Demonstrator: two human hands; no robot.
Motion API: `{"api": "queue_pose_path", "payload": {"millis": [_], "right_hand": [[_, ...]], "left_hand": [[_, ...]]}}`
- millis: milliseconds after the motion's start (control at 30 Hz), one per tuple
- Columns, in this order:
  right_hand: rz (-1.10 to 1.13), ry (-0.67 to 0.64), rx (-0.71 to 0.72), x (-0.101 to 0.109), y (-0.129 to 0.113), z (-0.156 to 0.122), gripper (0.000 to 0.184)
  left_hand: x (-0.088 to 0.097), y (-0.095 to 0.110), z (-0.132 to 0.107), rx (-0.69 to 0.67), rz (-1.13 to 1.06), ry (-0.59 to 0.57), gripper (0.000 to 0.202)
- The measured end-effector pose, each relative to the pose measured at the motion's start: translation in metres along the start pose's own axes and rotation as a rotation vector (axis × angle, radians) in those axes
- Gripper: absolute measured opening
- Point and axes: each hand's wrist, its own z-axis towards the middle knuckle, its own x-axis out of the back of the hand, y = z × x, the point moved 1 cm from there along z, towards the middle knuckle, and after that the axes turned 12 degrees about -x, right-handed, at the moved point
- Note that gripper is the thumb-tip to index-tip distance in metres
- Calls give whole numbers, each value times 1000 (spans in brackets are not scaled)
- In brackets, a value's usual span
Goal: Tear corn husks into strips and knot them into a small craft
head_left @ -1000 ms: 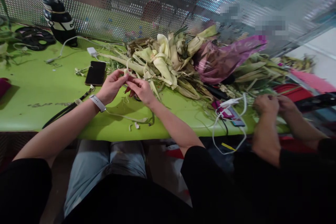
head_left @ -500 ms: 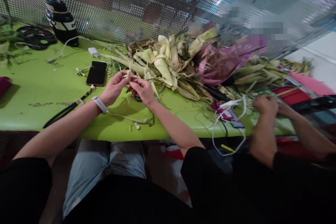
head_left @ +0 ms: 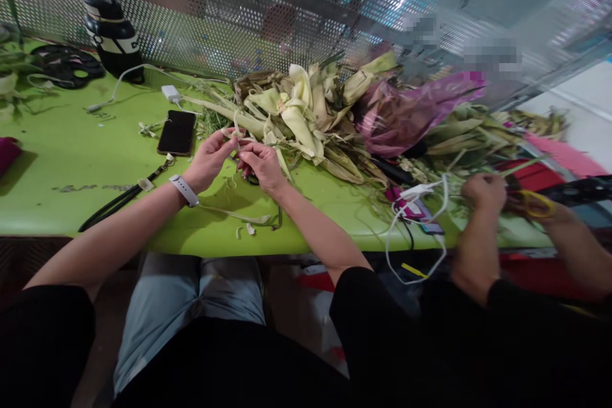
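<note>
My left hand (head_left: pixel 209 158) and my right hand (head_left: pixel 261 164) meet above the green table (head_left: pixel 71 159), fingertips pinched together on a thin pale husk strip (head_left: pixel 235 134). A white watch band is on my left wrist. Just behind my fingers lies a big pile of pale green corn husks (head_left: pixel 296 115). Something dark red shows under my right palm; I cannot make out what it is. Loose husk scraps (head_left: pixel 243 220) lie near the table's front edge below my wrists.
A black phone (head_left: pixel 177 132) with a white charger and cable lies left of my hands. A black bottle (head_left: pixel 112 32) stands at the back left by a perforated metal wall. A pink plastic bag (head_left: pixel 406 115) sits among husks. At right, another person's hands (head_left: pixel 485 194) work with yellow-handled scissors (head_left: pixel 533 204).
My hands have stayed together on the husk strip, shifting slightly. The other person's right hand has moved outward to the right and now shows yellow-handled scissors.
</note>
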Motion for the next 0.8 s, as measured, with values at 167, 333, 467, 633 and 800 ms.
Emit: {"api": "queue_pose_path", "payload": {"millis": [167,333,467,633,800], "right_hand": [[-3,-42,-57,2,0,2,27],[19,-31,-35,2,1,3,31],[-33,-104,-18,0,-1,1,32],[-59,-181,-14,1,-3,-1,31],[-29,-146,-62,11,-5,2,38]], "left_hand": [[1,1,1,2,14,2,28],[2,-1,3,-9,7,-14,26],[3,1,3,0,-9,15,28],[4,4,5,18,1,36,27],[7,7,7,69,-61,80,25]]}}
